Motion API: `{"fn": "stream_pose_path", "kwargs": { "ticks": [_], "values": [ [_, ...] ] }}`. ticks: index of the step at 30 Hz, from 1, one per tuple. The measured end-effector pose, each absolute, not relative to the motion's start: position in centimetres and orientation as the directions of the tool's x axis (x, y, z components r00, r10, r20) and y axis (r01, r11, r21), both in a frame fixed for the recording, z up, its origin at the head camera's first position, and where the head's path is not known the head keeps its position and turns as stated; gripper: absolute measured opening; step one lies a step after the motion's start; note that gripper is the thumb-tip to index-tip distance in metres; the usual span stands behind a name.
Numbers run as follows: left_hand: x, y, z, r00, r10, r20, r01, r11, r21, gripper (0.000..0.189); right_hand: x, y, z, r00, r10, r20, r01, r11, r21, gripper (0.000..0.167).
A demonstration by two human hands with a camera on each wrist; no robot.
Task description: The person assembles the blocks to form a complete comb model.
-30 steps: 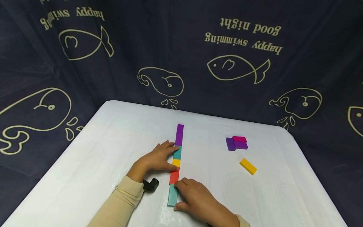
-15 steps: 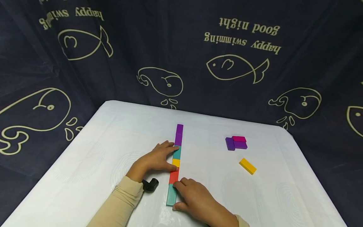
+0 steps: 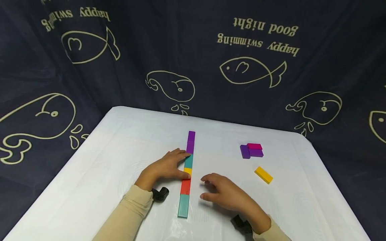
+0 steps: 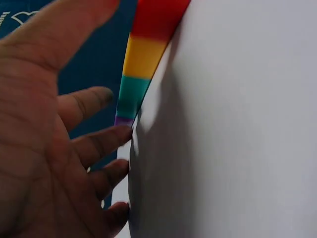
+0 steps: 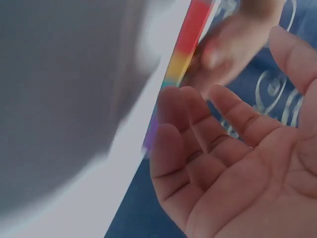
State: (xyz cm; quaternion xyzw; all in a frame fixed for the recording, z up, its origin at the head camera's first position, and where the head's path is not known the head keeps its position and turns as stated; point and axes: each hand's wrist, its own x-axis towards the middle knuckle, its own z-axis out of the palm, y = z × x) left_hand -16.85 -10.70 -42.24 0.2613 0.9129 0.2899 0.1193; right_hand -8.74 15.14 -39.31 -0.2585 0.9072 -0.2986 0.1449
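A straight row of flat rectangular blocks lies end to end in the head view: two purple blocks (image 3: 190, 147) at the far end, a teal block (image 3: 188, 161), a yellow block (image 3: 187, 171), a red block (image 3: 185, 186) and a pale teal block (image 3: 183, 206) nearest the person. My left hand (image 3: 167, 166) lies at the row's left side, index fingertip at the farther teal block, thumb tip where yellow meets red. Its fingers are spread and relaxed in the left wrist view. To the row's right, my right hand (image 3: 224, 191) holds nothing, its fingers loosely bent and apart from the blocks.
On the right of the white table (image 3: 217, 140), two purple blocks (image 3: 245, 152) and a magenta block (image 3: 254, 146) sit together. A loose yellow block (image 3: 263, 175) lies closer. Black devices (image 3: 161, 194) show at both wrists. A dark fish-print cloth (image 3: 205, 40) hangs behind.
My right hand has let go of the nearest pale teal block and moved off to the right and a little farther from the person. The left hand stays at the row.
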Motion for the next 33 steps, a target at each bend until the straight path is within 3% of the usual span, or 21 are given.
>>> {"fn": "stream_pose_path", "kwargs": {
  "ticks": [9,15,24,33],
  "values": [
    [-19.2,-10.8,-40.5,-0.851,0.521,-0.068,0.399,0.725,0.560,0.078,-13.1,23.3,-38.9,-0.907,-0.422,-0.006,-0.328,0.714,-0.618,0.050],
    [-21.1,-10.3,-41.0,-0.850,0.526,-0.039,0.405,0.697,0.592,0.078,-15.5,27.3,-38.8,-0.939,-0.341,0.047,-0.307,0.768,-0.562,0.047],
    [-22.3,-9.3,-42.1,-0.843,0.538,-0.021,0.391,0.638,0.664,0.073,-18.7,29.2,-39.1,-0.949,-0.314,0.012,-0.269,0.795,-0.544,0.051],
    [-22.3,-9.3,-42.6,-0.845,0.534,-0.033,0.379,0.642,0.667,0.072,-20.5,29.5,-39.5,-0.951,-0.307,-0.036,-0.249,0.830,-0.499,0.053]
  ]
}}
